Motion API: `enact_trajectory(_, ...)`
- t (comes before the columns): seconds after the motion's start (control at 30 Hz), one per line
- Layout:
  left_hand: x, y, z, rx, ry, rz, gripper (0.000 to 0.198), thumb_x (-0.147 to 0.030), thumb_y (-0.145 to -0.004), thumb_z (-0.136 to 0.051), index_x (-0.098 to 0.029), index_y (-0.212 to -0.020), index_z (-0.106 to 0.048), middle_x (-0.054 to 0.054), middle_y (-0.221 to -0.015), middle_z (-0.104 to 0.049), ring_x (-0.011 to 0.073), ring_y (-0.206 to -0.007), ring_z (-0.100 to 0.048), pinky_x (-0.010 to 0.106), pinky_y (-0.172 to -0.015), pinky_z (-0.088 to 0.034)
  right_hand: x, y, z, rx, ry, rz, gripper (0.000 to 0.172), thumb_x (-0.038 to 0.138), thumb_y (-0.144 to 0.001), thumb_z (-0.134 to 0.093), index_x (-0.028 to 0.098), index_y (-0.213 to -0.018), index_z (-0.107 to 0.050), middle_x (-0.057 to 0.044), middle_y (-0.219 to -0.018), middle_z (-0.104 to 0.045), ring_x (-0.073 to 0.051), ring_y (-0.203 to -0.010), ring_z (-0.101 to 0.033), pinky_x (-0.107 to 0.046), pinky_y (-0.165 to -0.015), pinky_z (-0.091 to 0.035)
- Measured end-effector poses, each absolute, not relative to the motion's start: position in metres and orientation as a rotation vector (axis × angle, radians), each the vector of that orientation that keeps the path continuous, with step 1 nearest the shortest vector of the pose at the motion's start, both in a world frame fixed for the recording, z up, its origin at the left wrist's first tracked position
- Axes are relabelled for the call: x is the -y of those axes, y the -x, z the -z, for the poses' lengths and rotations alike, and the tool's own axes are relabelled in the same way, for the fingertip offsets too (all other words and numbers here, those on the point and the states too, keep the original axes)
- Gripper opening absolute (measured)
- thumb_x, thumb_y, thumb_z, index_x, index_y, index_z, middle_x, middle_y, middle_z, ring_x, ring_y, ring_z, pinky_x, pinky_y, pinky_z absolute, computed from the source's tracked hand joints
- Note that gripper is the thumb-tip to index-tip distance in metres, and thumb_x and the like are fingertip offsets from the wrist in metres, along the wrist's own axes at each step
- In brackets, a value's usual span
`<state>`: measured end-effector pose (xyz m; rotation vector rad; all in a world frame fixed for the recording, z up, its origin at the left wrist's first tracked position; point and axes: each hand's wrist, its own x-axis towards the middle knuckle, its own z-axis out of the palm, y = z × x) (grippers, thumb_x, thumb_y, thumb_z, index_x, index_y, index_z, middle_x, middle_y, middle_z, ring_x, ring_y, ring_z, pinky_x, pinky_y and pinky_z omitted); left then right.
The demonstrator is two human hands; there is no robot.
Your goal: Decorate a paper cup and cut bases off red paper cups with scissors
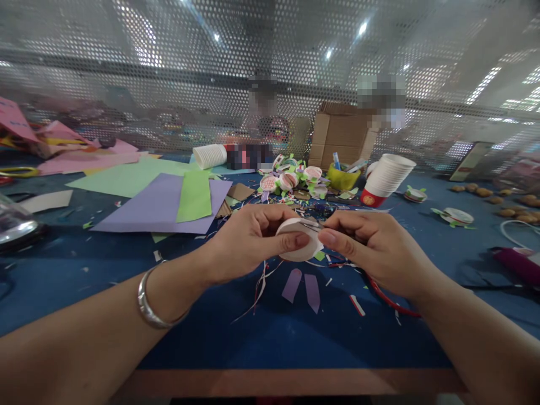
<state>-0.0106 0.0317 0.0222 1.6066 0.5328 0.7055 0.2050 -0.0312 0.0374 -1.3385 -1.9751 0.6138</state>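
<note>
My left hand [248, 239] pinches a round white paper piece [301, 247], which looks like the cut-off base of a paper cup. Its thumb lies across the face of the piece. Close against its right edge, my right hand [377, 247] is closed on a thin metal tool [311, 226], mostly hidden by the fingers, whose narrow end lies over the white piece. Two purple paper strips [313, 292] with shaped ends lie on the blue table just below. A red curved handle or cord [396, 306] shows under my right hand.
Paper turtles [289, 181] are heaped behind my hands, near a yellow bowl [343, 178] and stacked paper cups [388, 174]. Purple paper [143, 205] and green paper [194, 197] sheets lie left. A cardboard box [341, 135] stands behind; walnut-like lumps [483, 191] sit right. Scraps litter the table.
</note>
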Motion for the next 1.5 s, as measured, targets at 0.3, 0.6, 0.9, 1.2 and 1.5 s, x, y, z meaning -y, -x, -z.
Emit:
enact_trajectory(0.3,-0.030,0.011,-0.015,-0.522,-1.735,-0.799,0.015,-0.028,-0.088,-0.073,-0.014,-0.091,-0.069,-0.002,-0.076,-0.060,0.0079,-0.071,-0.054,0.019,-0.065,-0.044,0.033,-0.204,-0.038,1.993,1.341,-0.595,0.042,0.054,-0.097,-0.057,0.020,-0.072,-0.061,0.004,-0.062,-0.047,-0.010,-0.057,-0.041,-0.026,-0.051,-0.031)
enact_trajectory(0.6,-0.030,0.010,-0.015,-0.517,-1.750,-0.807,0.013,-0.027,-0.087,-0.073,-0.015,-0.089,-0.069,-0.001,-0.077,-0.062,0.0093,-0.072,-0.057,0.020,-0.066,-0.047,0.039,-0.204,-0.040,1.988,1.315,-0.604,0.042,0.051,-0.097,-0.058,0.019,-0.071,-0.060,0.004,-0.063,-0.047,-0.010,-0.058,-0.041,-0.026,-0.052,-0.031)
enact_trajectory(0.9,-0.027,0.012,-0.018,-0.632,-1.901,-0.872,0.006,-0.019,-0.086,-0.068,-0.015,-0.090,-0.071,0.002,-0.080,-0.067,0.0131,-0.075,-0.062,0.025,-0.071,-0.054,0.041,-0.204,-0.041,2.007,1.357,-0.542,0.040,0.050,-0.097,-0.058,0.019,-0.071,-0.059,0.005,-0.061,-0.046,-0.010,-0.056,-0.040,-0.026,-0.051,-0.030)
enact_trajectory(1.2,-0.031,0.014,-0.021,-0.620,-1.832,-0.717,0.010,-0.024,-0.085,-0.068,-0.015,-0.086,-0.072,0.000,-0.074,-0.064,0.0124,-0.070,-0.059,0.024,-0.067,-0.050,0.035,-0.202,-0.036,2.050,1.372,-0.535,0.041,0.052,-0.097,-0.056,0.020,-0.071,-0.058,0.003,-0.062,-0.048,-0.011,-0.056,-0.042,-0.026,-0.051,-0.032)
enact_trajectory(1.5,-0.028,0.011,-0.023,-0.558,-1.777,-0.695,0.014,-0.028,-0.086,-0.071,-0.013,-0.084,-0.070,-0.002,-0.071,-0.058,0.0093,-0.067,-0.051,0.020,-0.063,-0.042,0.038,-0.202,-0.038,2.048,1.355,-0.591,0.046,0.053,-0.099,-0.053,0.019,-0.068,-0.057,0.003,-0.063,-0.047,-0.011,-0.057,-0.042,-0.027,-0.053,-0.032)
